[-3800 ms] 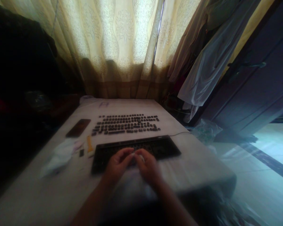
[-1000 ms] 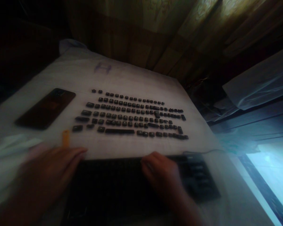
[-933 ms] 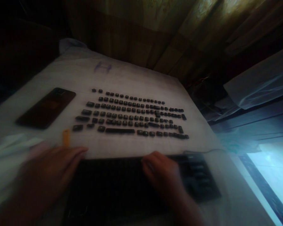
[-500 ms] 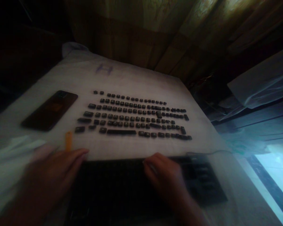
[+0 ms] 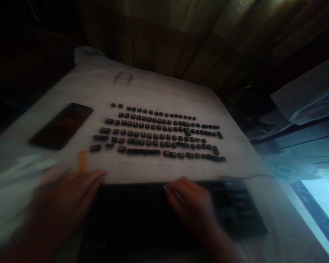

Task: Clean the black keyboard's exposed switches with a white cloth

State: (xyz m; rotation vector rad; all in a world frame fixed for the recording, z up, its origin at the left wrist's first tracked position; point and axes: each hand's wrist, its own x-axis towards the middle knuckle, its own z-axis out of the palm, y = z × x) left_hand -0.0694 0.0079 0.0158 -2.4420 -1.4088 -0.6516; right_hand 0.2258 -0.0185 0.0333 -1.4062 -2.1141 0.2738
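Note:
A dark keyboard base lies along the near side of the white-covered table, its details lost in shadow. My left hand holds its upper left corner, with fingers close together. Over the upper middle of the keyboard, my right hand is closed in a pinch. A small pale tip shows at its fingertips, but what it belongs to is too blurred to name. Beyond the keyboard, loose black keycaps are laid out in several rows, with a long space bar in the nearest row.
A dark smartphone rests at the left. An orange strip lies just beyond my left hand, and crumpled white material is at the left edge. A cable runs right from the keyboard. A curtain hangs behind the table.
The whole view has shifted a little, so the keycaps and phone appear slightly farther right and higher. My right hand has moved slightly left along the keyboard, still pinched. My left hand stays at the corner.

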